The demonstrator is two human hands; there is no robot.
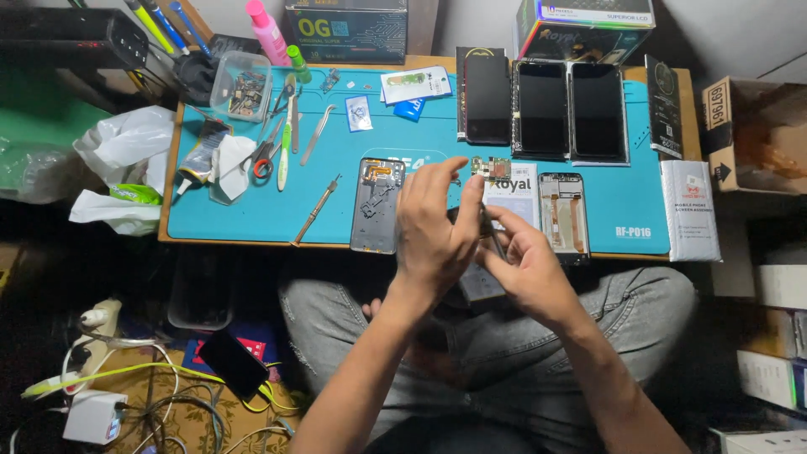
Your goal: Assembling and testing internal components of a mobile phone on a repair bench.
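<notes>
My left hand (433, 227) and my right hand (525, 269) meet over my lap at the front edge of a low wooden table. Between them is a dark flat phone part (481, 284), gripped from below by my right hand. My left hand's fingers pinch at its top edge, where a thin dark strip shows. Just beyond the hands, on a blue work mat (437, 143), lie an opened phone back frame (377, 204), a small circuit board (490, 167) and another opened phone frame (563, 213). The held part's front is mostly hidden by my fingers.
Three dark phone screens (542, 109) lie at the mat's back. Tweezers, scissors and a screwdriver (316, 210) lie on the left, by a clear parts tub (239, 86). Boxes stand behind and on the right. A black phone (233, 363), cables and a power strip lie on the floor, left.
</notes>
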